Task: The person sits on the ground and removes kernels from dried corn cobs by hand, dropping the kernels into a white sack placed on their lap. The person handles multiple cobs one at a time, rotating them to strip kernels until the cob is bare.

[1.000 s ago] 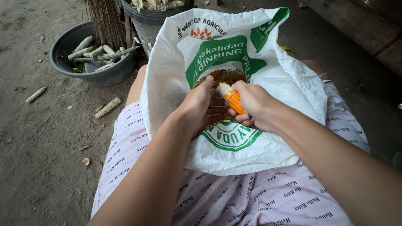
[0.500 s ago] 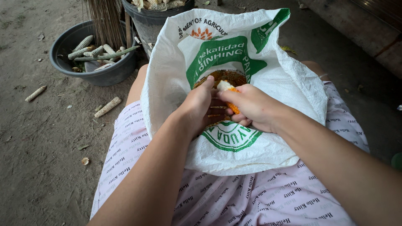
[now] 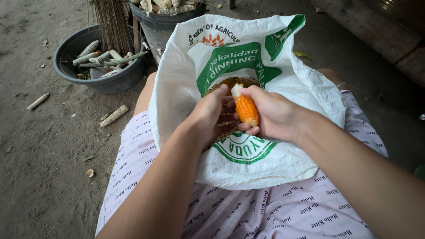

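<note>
I'm sitting in a rural farmyard: bare dirt ground (image 3: 40, 168) at the left of the frame, a dark basin (image 3: 95, 77) of stripped corncobs (image 3: 88, 48) upper left, and a woven grain sack (image 3: 283, 88) across my lap.

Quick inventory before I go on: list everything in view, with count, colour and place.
corn cob: one, orange, bare whitish tip, between both hands
sack: one, white with green print, on the lap
basin: one, dark grey, upper left, holds bare cobs
loose bare cobs: two, pale, on the dirt at left
tub: one, dark, top centre, holds cobs
left hand: touches the cob
right hand: grips the cob
</note>
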